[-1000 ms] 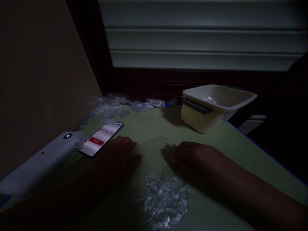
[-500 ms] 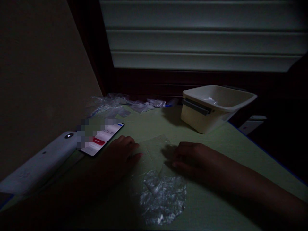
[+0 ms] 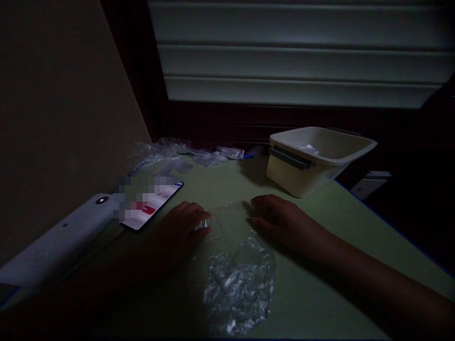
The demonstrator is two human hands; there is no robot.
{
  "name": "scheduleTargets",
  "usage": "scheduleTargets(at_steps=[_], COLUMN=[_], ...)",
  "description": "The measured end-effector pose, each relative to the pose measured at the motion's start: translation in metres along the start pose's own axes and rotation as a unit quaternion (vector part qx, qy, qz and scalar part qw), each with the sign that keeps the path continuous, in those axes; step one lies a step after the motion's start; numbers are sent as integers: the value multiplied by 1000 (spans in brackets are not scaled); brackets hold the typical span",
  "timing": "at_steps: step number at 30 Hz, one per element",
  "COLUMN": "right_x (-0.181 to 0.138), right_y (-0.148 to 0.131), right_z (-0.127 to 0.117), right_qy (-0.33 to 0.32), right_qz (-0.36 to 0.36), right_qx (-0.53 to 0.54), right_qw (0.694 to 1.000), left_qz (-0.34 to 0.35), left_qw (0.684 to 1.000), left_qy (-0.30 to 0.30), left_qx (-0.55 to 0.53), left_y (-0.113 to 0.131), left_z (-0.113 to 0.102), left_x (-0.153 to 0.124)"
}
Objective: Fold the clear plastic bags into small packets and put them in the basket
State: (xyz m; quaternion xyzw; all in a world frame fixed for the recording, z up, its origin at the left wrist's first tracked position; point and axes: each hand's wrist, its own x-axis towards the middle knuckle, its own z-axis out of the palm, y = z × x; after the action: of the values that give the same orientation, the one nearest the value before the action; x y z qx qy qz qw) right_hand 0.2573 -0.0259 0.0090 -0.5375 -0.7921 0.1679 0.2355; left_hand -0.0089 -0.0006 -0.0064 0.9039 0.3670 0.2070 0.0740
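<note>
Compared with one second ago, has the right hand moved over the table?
Yes. The right hand has slid forward, away from the person and closer to the cream tub, which stayed in place.

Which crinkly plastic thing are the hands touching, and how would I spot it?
Start at the green table, on the near side of the cream tub. Between the left hand and the right hand lies a flat, clear plastic bag, wrinkled at its near end. Unlike the plastic heap by the far wall, it lies alone with both hands at its edges.

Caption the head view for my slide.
Left hand and right hand touch a clear plastic bag on a green mat, beside a phone and cream tub.
</note>
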Motion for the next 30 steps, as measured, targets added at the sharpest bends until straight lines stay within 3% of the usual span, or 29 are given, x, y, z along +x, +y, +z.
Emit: scheduleTargets(at_steps=[11, 16, 25, 30], right_x=[15, 20, 17, 22], right_y=[8, 7, 5, 12], right_z=[16, 18, 19, 20], right_qy=[22, 14, 39, 18], right_qz=[47, 55, 85, 99], right_qx=[145, 182, 236, 285], right_qw=[988, 982, 967, 953], left_qz=[-23, 4, 110, 128], left_qw=[995, 996, 985, 982], left_qy=[21, 24, 115, 128], left_qx=[-98, -88, -59, -59], left_y=[6, 7, 14, 17], left_z=[0, -1, 1, -3], left_x=[1, 0, -3, -10])
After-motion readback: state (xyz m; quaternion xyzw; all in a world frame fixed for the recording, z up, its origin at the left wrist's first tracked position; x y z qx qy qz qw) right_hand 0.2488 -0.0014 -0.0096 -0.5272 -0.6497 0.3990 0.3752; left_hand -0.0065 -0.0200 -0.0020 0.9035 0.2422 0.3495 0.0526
